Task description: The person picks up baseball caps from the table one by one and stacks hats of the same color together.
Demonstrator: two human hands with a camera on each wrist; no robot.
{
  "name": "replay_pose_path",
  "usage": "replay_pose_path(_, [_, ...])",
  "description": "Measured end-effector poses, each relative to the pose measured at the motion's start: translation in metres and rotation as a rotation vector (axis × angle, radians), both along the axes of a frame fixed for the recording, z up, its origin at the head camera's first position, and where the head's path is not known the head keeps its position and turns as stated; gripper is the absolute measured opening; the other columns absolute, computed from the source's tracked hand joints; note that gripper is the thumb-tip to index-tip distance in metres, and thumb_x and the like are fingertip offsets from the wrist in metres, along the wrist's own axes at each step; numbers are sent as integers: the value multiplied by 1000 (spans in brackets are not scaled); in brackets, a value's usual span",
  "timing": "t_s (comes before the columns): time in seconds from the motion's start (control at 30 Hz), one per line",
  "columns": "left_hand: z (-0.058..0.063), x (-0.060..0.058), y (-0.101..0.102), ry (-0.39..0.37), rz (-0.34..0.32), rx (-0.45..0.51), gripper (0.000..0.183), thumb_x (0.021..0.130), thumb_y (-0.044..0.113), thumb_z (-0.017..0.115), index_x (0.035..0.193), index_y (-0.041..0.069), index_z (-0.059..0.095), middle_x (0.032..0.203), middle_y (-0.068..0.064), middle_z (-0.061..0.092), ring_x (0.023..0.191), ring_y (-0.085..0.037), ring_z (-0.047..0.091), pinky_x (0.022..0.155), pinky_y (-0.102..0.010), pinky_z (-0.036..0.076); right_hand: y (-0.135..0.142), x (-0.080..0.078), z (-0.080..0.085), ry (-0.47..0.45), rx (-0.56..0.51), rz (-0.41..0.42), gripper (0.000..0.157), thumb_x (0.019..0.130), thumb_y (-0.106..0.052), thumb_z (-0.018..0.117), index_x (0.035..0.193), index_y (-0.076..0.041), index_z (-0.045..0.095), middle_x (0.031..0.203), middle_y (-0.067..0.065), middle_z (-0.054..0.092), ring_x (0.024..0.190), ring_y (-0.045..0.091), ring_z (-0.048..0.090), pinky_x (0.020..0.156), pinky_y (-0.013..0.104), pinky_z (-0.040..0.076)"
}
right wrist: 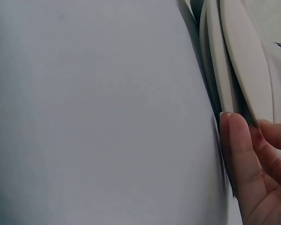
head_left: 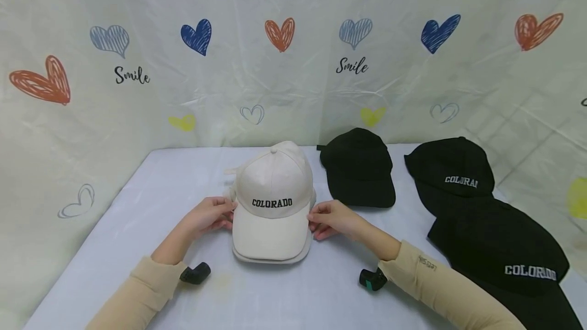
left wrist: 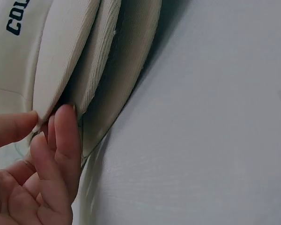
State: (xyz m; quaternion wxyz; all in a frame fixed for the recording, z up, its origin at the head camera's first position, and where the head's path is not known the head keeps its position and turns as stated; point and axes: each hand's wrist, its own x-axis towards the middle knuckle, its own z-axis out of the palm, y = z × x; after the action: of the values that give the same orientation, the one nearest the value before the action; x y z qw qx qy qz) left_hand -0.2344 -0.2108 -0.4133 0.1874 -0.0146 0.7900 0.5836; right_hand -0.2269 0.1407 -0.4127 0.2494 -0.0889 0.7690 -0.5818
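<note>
A cream baseball cap (head_left: pixel 273 182) lettered COLORADO lies uppermost on a stack of similar pale caps, brims toward me. Beneath its brim, the left wrist view shows two more brims (left wrist: pixel 119 89) layered close together. My left hand (head_left: pixel 214 214) pinches the top cap at the left side, where brim meets crown, with thumb above and fingers beneath. On the opposite side my right hand (head_left: pixel 334 219) pinches the brim's right edge. In the right wrist view, its thumb is on the upper brim (right wrist: pixel 246 61) and its fingertips (right wrist: pixel 239 126) reach against the lower brims.
Behind my right hand sits a plain-looking black cap (head_left: pixel 359 169). Two black COLORADO caps (head_left: pixel 451 164) overlap along the right side, the nearer cap (head_left: pixel 495 238) beside my right sleeve. A white cloth covers the table (head_left: pixel 183 182); a heart-printed curtain (head_left: pixel 302 75) hangs behind.
</note>
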Motion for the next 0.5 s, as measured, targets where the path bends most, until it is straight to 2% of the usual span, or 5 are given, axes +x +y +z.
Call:
replay_pose_path(0.13, [3, 5, 2, 126, 10, -137, 23, 102, 22, 64, 103, 0, 67, 84, -4, 67, 67, -13, 65, 58, -23, 49, 10, -1, 3, 90, 21, 38, 21, 101, -12, 66, 108, 8, 68, 85, 9, 69, 69, 17, 67, 68, 32, 61])
replay_pose_path(0.33, [23, 17, 3, 394, -24, -473, 15, 98, 22, 69, 97, 7, 69, 82, -1, 69, 70, -15, 64, 63, -32, 49, 27, -1, 13, 260, 71, 43, 23, 100, -11, 67, 109, 10, 68, 87, 11, 71, 75, 21, 69, 72, 33, 61])
replay_pose_path(0.4, [30, 22, 5, 440, -23, -524, 12, 98, 21, 69, 96, 10, 70, 84, 0, 69, 71, -16, 63, 62, -33, 49, 32, 1, 17, 302, 88, 33, 23, 100, -11, 67, 111, 10, 68, 89, 13, 71, 77, 23, 69, 74, 34, 61])
replay_pose_path(0.5, [39, 28, 8, 477, -16, -550, 10, 98, 21, 68, 96, 12, 71, 89, 0, 70, 75, -17, 62, 62, -33, 49, 39, 5, 24, 346, 94, 14, 24, 101, -11, 66, 113, 10, 67, 93, 18, 71, 81, 26, 69, 76, 32, 61])
